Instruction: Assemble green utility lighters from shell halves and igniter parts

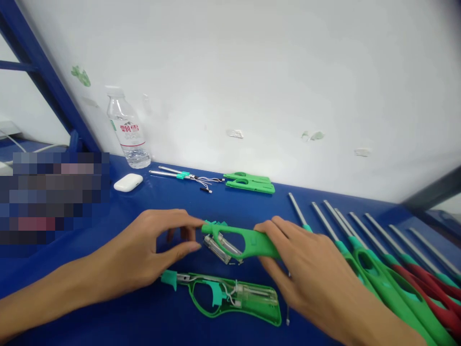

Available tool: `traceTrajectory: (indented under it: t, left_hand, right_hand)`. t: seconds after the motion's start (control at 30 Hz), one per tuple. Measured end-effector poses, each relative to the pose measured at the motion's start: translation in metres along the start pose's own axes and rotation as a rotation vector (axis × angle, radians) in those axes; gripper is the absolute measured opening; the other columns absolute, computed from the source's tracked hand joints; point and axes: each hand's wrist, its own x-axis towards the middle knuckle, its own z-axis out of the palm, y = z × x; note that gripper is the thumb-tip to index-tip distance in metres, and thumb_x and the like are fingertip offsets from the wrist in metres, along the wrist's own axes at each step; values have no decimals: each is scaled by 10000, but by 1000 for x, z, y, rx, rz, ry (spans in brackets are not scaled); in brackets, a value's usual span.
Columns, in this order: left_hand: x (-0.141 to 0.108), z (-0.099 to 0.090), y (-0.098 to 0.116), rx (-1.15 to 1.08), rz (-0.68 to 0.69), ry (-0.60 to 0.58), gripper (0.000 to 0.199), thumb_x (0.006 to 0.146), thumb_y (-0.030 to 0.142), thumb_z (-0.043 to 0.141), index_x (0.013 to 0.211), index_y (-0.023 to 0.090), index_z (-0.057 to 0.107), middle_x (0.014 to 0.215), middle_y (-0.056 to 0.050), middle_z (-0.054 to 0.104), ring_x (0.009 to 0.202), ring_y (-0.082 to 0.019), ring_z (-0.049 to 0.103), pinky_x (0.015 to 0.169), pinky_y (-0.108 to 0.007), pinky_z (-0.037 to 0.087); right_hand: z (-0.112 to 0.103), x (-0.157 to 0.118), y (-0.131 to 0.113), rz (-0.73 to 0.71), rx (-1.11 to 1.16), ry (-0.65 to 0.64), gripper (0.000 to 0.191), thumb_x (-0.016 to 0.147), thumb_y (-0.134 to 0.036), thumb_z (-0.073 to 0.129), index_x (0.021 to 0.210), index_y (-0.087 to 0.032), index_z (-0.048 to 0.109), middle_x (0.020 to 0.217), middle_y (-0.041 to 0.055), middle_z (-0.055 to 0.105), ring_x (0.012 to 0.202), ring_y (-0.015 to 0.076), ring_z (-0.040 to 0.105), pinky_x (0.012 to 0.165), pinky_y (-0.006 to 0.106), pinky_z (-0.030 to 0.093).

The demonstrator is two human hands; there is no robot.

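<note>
My right hand point(306, 269) grips the wide end of a green plastic lighter shell point(257, 242), held above the blue table point(126, 312). At the shell's narrow left tip, the index finger of my left hand point(154, 247) touches it, with the thumb apart below. Under both hands lies an open green lighter half point(248, 300) holding a clear fuel tank, white wires, a teal trigger and a metal rod end. Clear tanks point(218, 247) and small screws lie behind the held shell, partly hidden by it.
Several green and red lighters point(392, 283) lie at the right. Along the back are a water bottle point(127, 127), a white case point(128, 182), metal rods with wires point(183, 176) and green shells point(250, 184). A white wall rises behind.
</note>
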Motion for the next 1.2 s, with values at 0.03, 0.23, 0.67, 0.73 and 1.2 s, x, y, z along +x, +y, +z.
traceTrajectory:
  t: [0.03, 0.23, 0.67, 0.73, 1.2]
  left_hand:
    - [-1, -1, 0, 12, -19, -47, 184, 1081, 345, 699, 1227, 316, 806, 984, 15, 791, 826, -142, 730, 759, -231, 572]
    - [-4, -1, 11, -38, -24, -273, 195, 1016, 234, 743, 1146, 361, 812, 1124, 38, 792, 1036, -156, 768, 941, -235, 589]
    - [-3, 11, 16, -163, 18, -254, 172, 1050, 189, 664, 975, 267, 798, 925, 28, 768, 814, -122, 736, 706, -177, 571]
    - [-4, 9, 21, -127, 35, -262, 196, 1041, 154, 654, 983, 271, 800, 1005, 18, 790, 905, -135, 766, 786, -188, 595]
    - [-16, 14, 29, 130, 302, -224, 183, 1065, 156, 625, 1004, 255, 766, 990, -18, 747, 887, -180, 717, 889, -292, 578]
  right_hand:
    - [-2, 1, -2, 33, 65, -3, 125, 1089, -194, 446, 1093, -269, 546, 903, 5, 689, 689, 253, 724, 493, 383, 447]
    - [-14, -9, -18, 108, 334, 45, 159, 1142, -354, 503, 1171, -298, 649, 1018, 51, 817, 885, 276, 801, 650, 364, 633]
    - [7, -22, -31, 109, 491, -139, 329, 1185, -509, 470, 1368, -363, 701, 1370, -3, 810, 1268, 219, 786, 895, 262, 700]
    - [7, -25, -28, 106, 467, -122, 368, 1180, -515, 484, 1446, -355, 682, 1369, 5, 815, 1244, 233, 802, 911, 286, 706]
    - [-7, -16, -32, 56, 367, -155, 441, 1167, -294, 574, 1607, -318, 601, 1342, 35, 826, 1169, 238, 827, 872, 258, 680]
